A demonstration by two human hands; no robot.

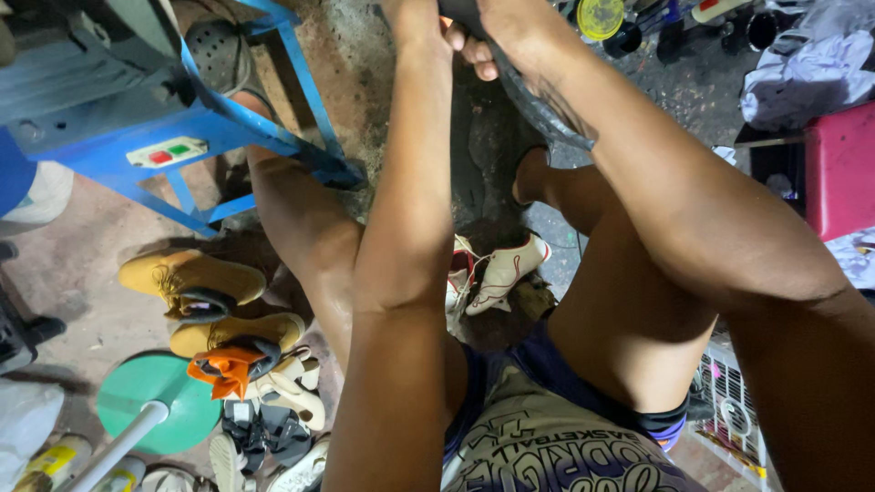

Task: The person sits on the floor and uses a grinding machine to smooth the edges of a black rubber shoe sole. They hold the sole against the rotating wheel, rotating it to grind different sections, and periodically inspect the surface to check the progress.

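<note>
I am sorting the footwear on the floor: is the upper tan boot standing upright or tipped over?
Tipped over. The upper tan boot lies on its side beside the second tan boot, with its dark opening facing sideways.

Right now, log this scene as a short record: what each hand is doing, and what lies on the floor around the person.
left hand: at the frame's top edge, against the dark curved piece
right hand: gripping the dark curved piece
piece's identity: unclear, partly cut off
floor left: tan boots, sandals, green round base
between legs: white shoe
upper left: blue metal frame
right edge: red box
</note>
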